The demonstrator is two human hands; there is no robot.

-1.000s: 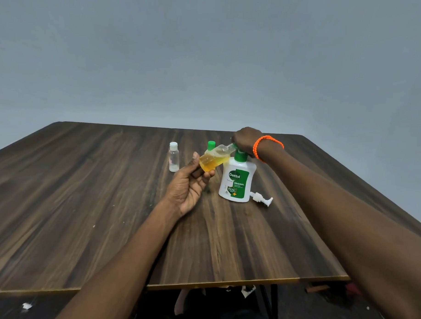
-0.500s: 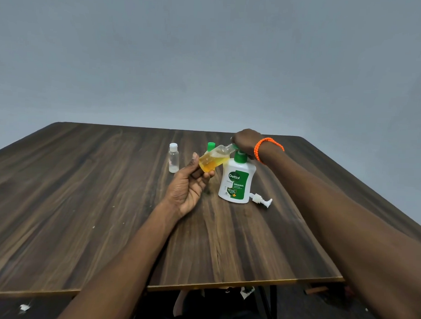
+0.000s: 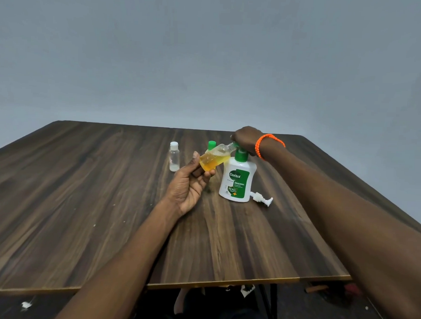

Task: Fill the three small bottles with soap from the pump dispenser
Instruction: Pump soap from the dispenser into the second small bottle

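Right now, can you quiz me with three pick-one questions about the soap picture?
1. Where is the white-capped bottle? A left of the left hand B on the dispenser C off the table
2. What colour is the wristband? A blue B orange C black
3. How is the held bottle? A upright B tilted C lying on the table

Answers: 1 A, it stands on the table left of the left hand. 2 B, orange by the right hand. 3 B, it slants toward the Dettol dispenser.

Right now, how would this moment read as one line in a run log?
left hand: holds tilted small bottle, part full of yellow soap | right hand: on dispenser pump | capped clear bottle: standing apart
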